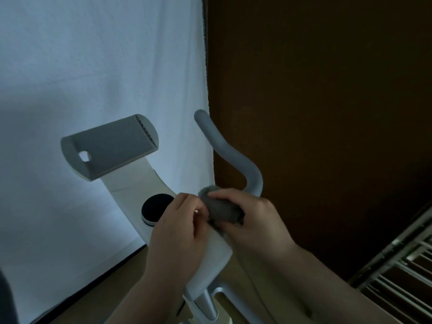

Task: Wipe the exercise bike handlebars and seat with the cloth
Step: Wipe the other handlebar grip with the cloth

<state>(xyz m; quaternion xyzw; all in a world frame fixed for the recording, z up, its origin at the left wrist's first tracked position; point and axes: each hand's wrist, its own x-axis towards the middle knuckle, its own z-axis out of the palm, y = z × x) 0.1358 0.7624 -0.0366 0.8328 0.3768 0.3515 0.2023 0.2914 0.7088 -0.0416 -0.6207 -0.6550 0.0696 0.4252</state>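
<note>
Handlebar [228, 150] rising right of the tablet holder [109, 148], round knob [157, 208] on the bike stem [145, 190] below the holder, cloth [222, 209] at the handlebar base between both hands, left hand [177, 232] beside right hand [252, 218], hanging sheet [93, 66] behind, metal rack [402, 277] lower right.

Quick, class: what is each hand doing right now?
Left hand: fingers curled, pinching the edge of the cloth.
Right hand: gripping the cloth.

Handlebar [230, 157] free above; tablet holder [109, 148] blocks left.
</note>
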